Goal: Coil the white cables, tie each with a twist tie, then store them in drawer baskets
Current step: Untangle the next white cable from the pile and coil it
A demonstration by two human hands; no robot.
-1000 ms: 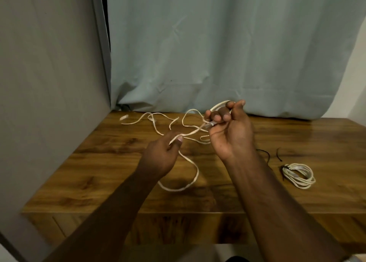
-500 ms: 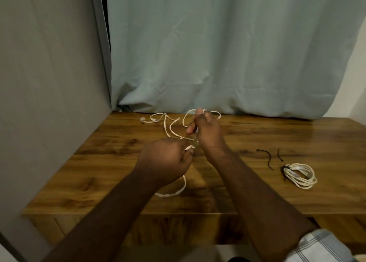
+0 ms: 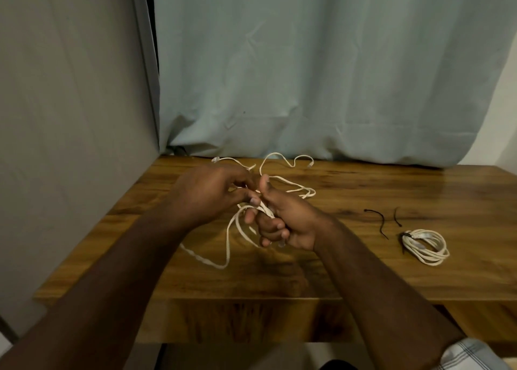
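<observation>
Both hands are raised just above the wooden tabletop [image 3: 363, 271], close together. Several loops of the loose white cable [image 3: 228, 246] are gripped in the curled fingers of the right hand [image 3: 282, 218], thumb upward, while a strand of it is pinched by the left hand [image 3: 212, 193] beside that thumb. From the hands, one long loop is draped down onto the tabletop, and further strands are spread toward the pale curtain [image 3: 321, 76]. Well to the right, a coiled cable [image 3: 425, 246], bound with a dark tie, is laid flat, with two black twist ties [image 3: 377, 221] lying just beside it.
</observation>
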